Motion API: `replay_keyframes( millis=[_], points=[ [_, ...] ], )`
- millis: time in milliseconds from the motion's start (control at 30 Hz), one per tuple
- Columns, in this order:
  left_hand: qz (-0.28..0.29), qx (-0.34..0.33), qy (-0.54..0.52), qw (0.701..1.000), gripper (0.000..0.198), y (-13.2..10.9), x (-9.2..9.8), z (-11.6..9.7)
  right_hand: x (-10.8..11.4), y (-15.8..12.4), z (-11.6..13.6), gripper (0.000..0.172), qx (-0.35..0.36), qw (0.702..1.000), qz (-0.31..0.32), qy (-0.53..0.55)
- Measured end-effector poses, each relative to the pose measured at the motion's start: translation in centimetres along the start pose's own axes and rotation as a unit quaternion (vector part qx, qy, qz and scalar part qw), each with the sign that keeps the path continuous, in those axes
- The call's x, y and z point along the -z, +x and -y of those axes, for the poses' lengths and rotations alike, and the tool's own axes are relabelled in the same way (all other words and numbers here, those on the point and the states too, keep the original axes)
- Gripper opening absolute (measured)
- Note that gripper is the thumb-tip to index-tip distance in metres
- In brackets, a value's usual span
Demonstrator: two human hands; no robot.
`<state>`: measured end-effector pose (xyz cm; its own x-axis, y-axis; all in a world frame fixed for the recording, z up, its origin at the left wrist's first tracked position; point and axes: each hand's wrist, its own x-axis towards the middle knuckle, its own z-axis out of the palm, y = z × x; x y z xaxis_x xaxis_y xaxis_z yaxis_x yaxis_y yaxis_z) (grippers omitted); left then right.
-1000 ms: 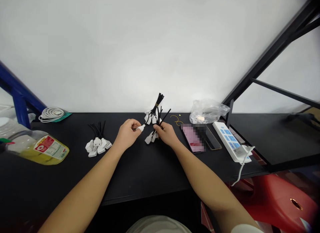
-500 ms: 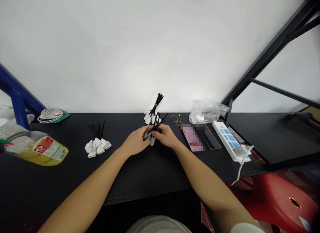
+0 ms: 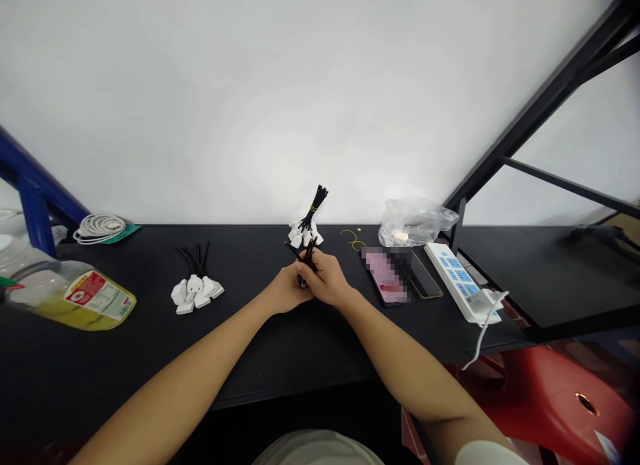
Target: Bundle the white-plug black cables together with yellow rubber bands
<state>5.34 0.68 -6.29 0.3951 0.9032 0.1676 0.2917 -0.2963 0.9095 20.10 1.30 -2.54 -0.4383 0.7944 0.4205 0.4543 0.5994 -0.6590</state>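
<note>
Both hands meet over the middle of the black table [image 3: 265, 365]. My left hand [image 3: 285, 292] wraps round a bunch of short black cables [image 3: 308, 253], partly hidden behind the other hand. My right hand [image 3: 327, 278] closes on the same bunch, thumb across the front. The cable ends stick up above the fingers; the white plastic pieces at their lower ends are covered by the hands. Just behind stands another bunch of black cables [image 3: 316, 202], tied with a yellow band, its white pieces fanned on the table. To the left lies a loose group of white pieces with black cables [image 3: 196, 288].
Yellow rubber bands [image 3: 355, 240], a clear plastic bag [image 3: 417, 220], two phones [image 3: 387, 275] and a white power strip [image 3: 463, 282] lie on the right. A jug of yellow liquid [image 3: 95, 298] and a coiled white cable [image 3: 101, 228] are left. A red stool [image 3: 555, 398] stands lower right.
My hands have drawn together, the left moving right and the right overlapping it. The cables are gathered closer, and the white pieces beneath are now covered.
</note>
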Motion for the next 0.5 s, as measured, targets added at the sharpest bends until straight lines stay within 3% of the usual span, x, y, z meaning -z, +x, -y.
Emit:
replay_keyframes(
  millis=[167, 267, 333, 400, 467, 500],
  points=[
    [-0.005, 0.013, 0.078, 0.997, 0.020, 0.0, -0.2, -1.0, -0.3, 0.1, 0.2, 0.025, -0.019, 0.999, -0.032, -0.022],
    [0.013, 0.014, 0.180, 0.983, 0.045, -0.1, 1.4, -1.8, -0.2, 0.4, -0.1, 0.025, -0.033, 0.999, -0.022, -0.034],
    [0.017, 0.007, 0.271, 0.962, 0.078, -0.5, 3.9, -2.4, -0.1, 0.5, -0.4, 0.025, -0.043, 0.998, -0.020, -0.032],
    [-0.031, 0.061, 0.341, 0.938, 0.067, -1.3, 7.6, -2.6, 0.1, 0.5, -0.6, 0.024, -0.053, 0.998, -0.024, -0.025],
    [-0.117, 0.176, 0.421, 0.882, 0.060, -2.3, 11.6, -2.2, 0.2, 0.5, -0.8, 0.025, -0.059, 0.998, -0.027, -0.019],
    [-0.127, 0.232, 0.448, 0.854, 0.060, -2.8, 13.5, -1.8, 0.2, 0.5, -0.9, 0.025, -0.061, 0.998, -0.028, -0.016]
  ],
)
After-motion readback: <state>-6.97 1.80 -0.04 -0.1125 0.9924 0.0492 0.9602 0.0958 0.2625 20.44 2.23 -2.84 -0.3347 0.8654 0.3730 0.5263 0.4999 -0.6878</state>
